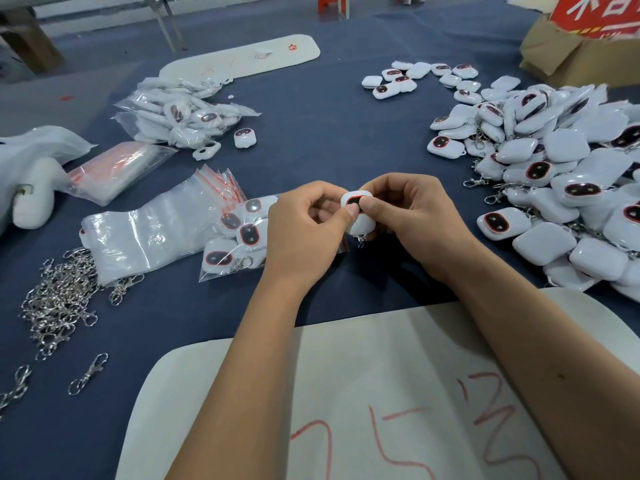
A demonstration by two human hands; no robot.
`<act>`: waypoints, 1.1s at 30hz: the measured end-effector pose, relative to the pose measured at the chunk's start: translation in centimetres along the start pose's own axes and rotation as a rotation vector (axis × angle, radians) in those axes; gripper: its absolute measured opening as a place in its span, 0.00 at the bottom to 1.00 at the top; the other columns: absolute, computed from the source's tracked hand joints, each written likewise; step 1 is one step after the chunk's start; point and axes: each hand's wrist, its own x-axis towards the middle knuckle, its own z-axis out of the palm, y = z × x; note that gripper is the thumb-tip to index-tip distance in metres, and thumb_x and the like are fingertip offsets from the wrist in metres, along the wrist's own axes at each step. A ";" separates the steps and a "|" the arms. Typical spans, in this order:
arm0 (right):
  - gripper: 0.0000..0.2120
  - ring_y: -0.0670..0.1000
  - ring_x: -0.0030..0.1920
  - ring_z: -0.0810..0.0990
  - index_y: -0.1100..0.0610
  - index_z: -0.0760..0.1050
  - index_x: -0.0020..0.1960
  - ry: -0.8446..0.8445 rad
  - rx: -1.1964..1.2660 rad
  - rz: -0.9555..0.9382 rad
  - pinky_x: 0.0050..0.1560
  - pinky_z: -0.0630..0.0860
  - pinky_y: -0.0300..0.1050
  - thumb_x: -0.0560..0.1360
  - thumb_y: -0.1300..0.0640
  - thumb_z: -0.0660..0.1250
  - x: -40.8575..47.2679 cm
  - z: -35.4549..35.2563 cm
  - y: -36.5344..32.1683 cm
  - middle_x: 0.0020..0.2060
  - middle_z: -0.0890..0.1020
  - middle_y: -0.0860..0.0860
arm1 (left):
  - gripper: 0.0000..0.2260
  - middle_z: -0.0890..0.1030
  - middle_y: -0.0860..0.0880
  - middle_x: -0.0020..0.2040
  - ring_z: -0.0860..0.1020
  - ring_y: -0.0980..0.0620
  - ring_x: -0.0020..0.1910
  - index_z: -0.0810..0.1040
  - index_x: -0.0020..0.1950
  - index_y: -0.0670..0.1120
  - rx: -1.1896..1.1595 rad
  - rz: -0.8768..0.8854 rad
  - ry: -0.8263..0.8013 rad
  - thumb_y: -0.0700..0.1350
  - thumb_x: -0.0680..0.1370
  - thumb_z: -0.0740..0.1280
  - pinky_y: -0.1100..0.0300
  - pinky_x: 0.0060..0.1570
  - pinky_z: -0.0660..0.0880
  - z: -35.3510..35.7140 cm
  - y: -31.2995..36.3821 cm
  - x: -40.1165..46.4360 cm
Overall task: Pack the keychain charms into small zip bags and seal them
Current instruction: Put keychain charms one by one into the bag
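Observation:
Both hands meet at the table's middle around one white keychain charm with a dark, red-rimmed oval face. My left hand pinches it from the left, thumb on its face. My right hand grips it from the right, thumb beside the oval. A metal clasp hangs under the charm. Whether a bag is around it I cannot tell. A stack of small red-striped zip bags lies to the left. Bagged charms lie beside my left hand.
A big heap of loose charms fills the right side. More bagged charms lie at the far left. Loose metal clasps are piled near left. A cardboard box stands far right. White sheet lies under my forearms.

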 end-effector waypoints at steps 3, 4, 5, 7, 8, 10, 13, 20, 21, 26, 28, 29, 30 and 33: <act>0.04 0.49 0.38 0.83 0.61 0.83 0.53 -0.006 0.028 0.001 0.40 0.79 0.39 0.81 0.63 0.70 0.0 0.2 0.0 0.40 0.87 0.54 | 0.03 0.84 0.50 0.39 0.83 0.43 0.42 0.85 0.47 0.47 -0.008 -0.013 0.034 0.39 0.77 0.75 0.42 0.47 0.82 0.1 0.0 0.1; 0.04 0.48 0.40 0.84 0.61 0.83 0.55 -0.030 0.044 0.003 0.42 0.79 0.39 0.81 0.63 0.70 0.0 0.2 0.0 0.42 0.87 0.54 | 0.03 0.84 0.49 0.39 0.83 0.43 0.42 0.85 0.47 0.46 -0.014 -0.021 0.052 0.39 0.77 0.74 0.42 0.47 0.82 0.1 0.0 0.1; 0.06 0.48 0.42 0.85 0.61 0.82 0.57 -0.056 0.047 0.004 0.44 0.80 0.40 0.81 0.64 0.70 0.0 0.3 0.0 0.43 0.87 0.53 | 0.02 0.84 0.49 0.40 0.84 0.43 0.42 0.85 0.47 0.46 -0.017 -0.029 0.070 0.39 0.77 0.74 0.42 0.47 0.82 0.1 0.0 0.2; 0.09 0.48 0.43 0.86 0.59 0.82 0.58 -0.085 0.005 0.000 0.48 0.81 0.41 0.80 0.66 0.71 0.0 0.3 0.0 0.43 0.88 0.51 | 0.02 0.85 0.50 0.40 0.84 0.45 0.42 0.86 0.48 0.46 -0.014 -0.037 0.088 0.39 0.77 0.74 0.44 0.48 0.83 0.1 -0.1 0.2; 0.10 0.49 0.43 0.86 0.58 0.81 0.58 -0.088 -0.025 -0.003 0.49 0.82 0.43 0.79 0.67 0.71 0.0 0.3 0.1 0.42 0.87 0.51 | 0.03 0.85 0.51 0.41 0.84 0.47 0.42 0.86 0.48 0.46 -0.003 -0.032 0.090 0.39 0.77 0.74 0.46 0.48 0.83 0.1 -0.1 0.3; 0.10 0.50 0.41 0.86 0.56 0.80 0.57 -0.083 -0.060 -0.008 0.51 0.82 0.45 0.78 0.66 0.72 0.0 0.3 0.1 0.41 0.87 0.51 | 0.04 0.85 0.53 0.41 0.83 0.50 0.42 0.86 0.48 0.46 0.024 -0.011 0.094 0.38 0.77 0.74 0.49 0.47 0.82 0.1 -0.1 0.3; 0.09 0.50 0.39 0.85 0.56 0.79 0.56 -0.070 -0.055 -0.015 0.48 0.81 0.44 0.78 0.64 0.73 -0.1 0.4 0.1 0.40 0.87 0.53 | 0.04 0.85 0.54 0.42 0.84 0.51 0.42 0.86 0.49 0.47 0.022 0.001 0.085 0.39 0.77 0.74 0.49 0.47 0.82 -0.1 -0.1 0.3; 0.08 0.50 0.41 0.86 0.59 0.80 0.54 -0.058 -0.060 -0.037 0.44 0.80 0.42 0.77 0.68 0.73 0.1 0.4 0.4 0.43 0.88 0.53 | 0.04 0.86 0.51 0.41 0.84 0.45 0.42 0.87 0.49 0.46 0.022 0.008 0.045 0.39 0.77 0.74 0.42 0.48 0.82 -0.1 -0.2 0.3; 0.08 0.50 0.41 0.86 0.59 0.80 0.54 -0.062 -0.051 -0.037 0.44 0.80 0.41 0.78 0.68 0.73 0.1 0.4 0.4 0.43 0.88 0.53 | 0.04 0.86 0.51 0.41 0.84 0.45 0.42 0.87 0.49 0.46 0.020 0.007 0.049 0.39 0.77 0.74 0.42 0.47 0.82 -0.1 -0.2 0.3; 0.08 0.50 0.40 0.85 0.58 0.80 0.55 -0.063 -0.049 -0.060 0.44 0.81 0.42 0.78 0.68 0.72 0.0 0.4 0.4 0.42 0.88 0.54 | 0.03 0.85 0.50 0.39 0.84 0.43 0.41 0.86 0.48 0.46 0.011 -0.005 0.063 0.39 0.77 0.75 0.42 0.47 0.82 0.0 0.0 0.2; 0.09 0.49 0.40 0.84 0.58 0.80 0.55 -0.062 -0.042 -0.062 0.44 0.81 0.41 0.78 0.68 0.72 0.0 0.4 0.3 0.42 0.88 0.54 | 0.03 0.85 0.50 0.40 0.84 0.43 0.41 0.86 0.48 0.45 0.010 -0.004 0.066 0.39 0.77 0.75 0.42 0.47 0.82 0.0 0.0 0.2; 0.09 0.49 0.40 0.84 0.58 0.80 0.56 -0.068 -0.040 -0.060 0.44 0.80 0.40 0.79 0.68 0.71 0.0 0.4 0.3 0.42 0.88 0.53 | 0.03 0.85 0.49 0.40 0.84 0.43 0.41 0.86 0.48 0.45 0.008 -0.004 0.067 0.39 0.77 0.75 0.42 0.47 0.82 0.0 0.0 0.2; 0.09 0.49 0.39 0.84 0.58 0.80 0.56 -0.075 -0.042 -0.059 0.44 0.80 0.40 0.79 0.68 0.71 0.0 0.4 0.3 0.42 0.88 0.53 | 0.03 0.85 0.49 0.39 0.84 0.43 0.41 0.86 0.48 0.45 0.006 -0.006 0.067 0.39 0.77 0.75 0.42 0.47 0.82 0.0 0.1 0.2; 0.09 0.47 0.39 0.83 0.58 0.80 0.56 -0.073 -0.040 -0.063 0.43 0.79 0.39 0.79 0.68 0.71 -0.1 0.4 0.2 0.41 0.87 0.51 | 0.02 0.85 0.48 0.40 0.84 0.44 0.41 0.86 0.49 0.45 0.010 -0.011 0.076 0.39 0.77 0.75 0.43 0.46 0.82 0.0 0.1 0.2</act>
